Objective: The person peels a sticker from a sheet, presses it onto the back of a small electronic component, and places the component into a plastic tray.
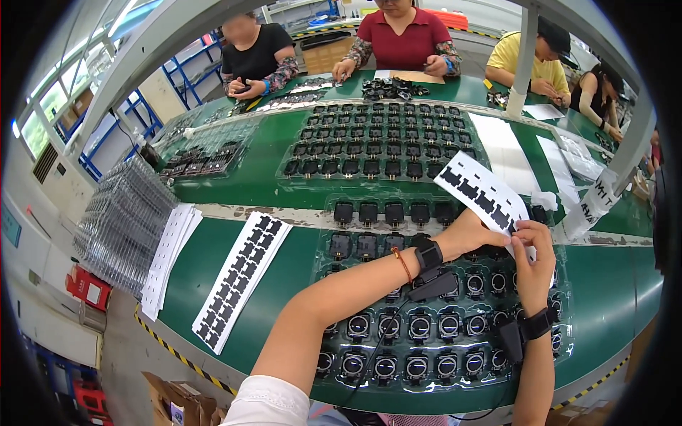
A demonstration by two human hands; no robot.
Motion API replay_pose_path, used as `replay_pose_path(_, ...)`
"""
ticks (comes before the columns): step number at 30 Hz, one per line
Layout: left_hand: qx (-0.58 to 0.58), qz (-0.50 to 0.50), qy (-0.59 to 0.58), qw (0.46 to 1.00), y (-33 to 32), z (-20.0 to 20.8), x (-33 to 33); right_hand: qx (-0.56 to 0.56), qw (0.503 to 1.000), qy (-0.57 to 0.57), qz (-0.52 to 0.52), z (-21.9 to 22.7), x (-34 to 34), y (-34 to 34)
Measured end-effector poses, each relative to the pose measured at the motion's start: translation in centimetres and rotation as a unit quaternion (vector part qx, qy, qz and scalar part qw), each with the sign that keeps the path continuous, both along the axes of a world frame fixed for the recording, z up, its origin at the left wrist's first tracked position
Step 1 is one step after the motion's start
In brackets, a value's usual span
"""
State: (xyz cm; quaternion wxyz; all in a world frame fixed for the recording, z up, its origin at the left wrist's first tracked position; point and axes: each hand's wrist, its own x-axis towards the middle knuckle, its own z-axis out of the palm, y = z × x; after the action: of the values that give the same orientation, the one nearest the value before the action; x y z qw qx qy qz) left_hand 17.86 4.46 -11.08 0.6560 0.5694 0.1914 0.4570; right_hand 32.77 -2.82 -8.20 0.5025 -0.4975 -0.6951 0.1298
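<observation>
A white sheet of black die-cut stickers (477,186) slants up from between my hands, over the right part of a clear plastic tray. My left hand (469,236) grips the sheet's lower end from beneath, its thumb pointing toward the right hand. At the same end, my right hand (534,248) pinches at the sheet's edge with thumb and forefinger; whether a loose sticker is between them is too small to tell. Under my arms the tray (325,291) holds rows of square black parts (366,246), the nearer rows showing round, ringed faces (420,326).
Left of the tray lie more sticker sheets (241,280) and a white paper stack (169,248), beside stacked clear trays (124,220). Another filled tray (373,142) sits farther back. White metal posts (524,60) rise from the green bench (277,192). Several people work across it.
</observation>
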Motion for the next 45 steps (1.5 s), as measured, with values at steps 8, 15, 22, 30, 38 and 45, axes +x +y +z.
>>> replay_pose_path(8,-0.034,-0.042,0.008,0.998,0.1,-0.2,-0.4,-0.008,0.999,-0.046,-0.024,-0.9,-0.2,0.3)
replay_pose_path(15,-0.058,-0.037,0.012,0.998,-0.1,0.1,-0.3,0.010,0.997,-0.071,-0.022,-1.2,0.3,0.5)
replay_pose_path(22,-0.066,-0.035,0.023,0.997,-0.2,0.2,-0.5,-0.046,0.998,-0.013,-0.034,-0.6,-0.1,0.1)
replay_pose_path(30,-0.080,-0.041,0.030,0.996,-0.3,0.5,-0.3,-0.016,0.998,-0.031,-0.056,-1.1,0.7,0.3)
replay_pose_path(38,-0.074,-0.013,0.025,0.997,-0.3,0.3,-0.9,-0.016,0.999,0.001,-0.046,-1.2,0.0,0.6)
replay_pose_path(45,-0.097,-0.035,0.004,0.995,-0.4,0.6,-0.6,-0.040,0.998,0.029,-0.047,-0.7,0.2,0.1)
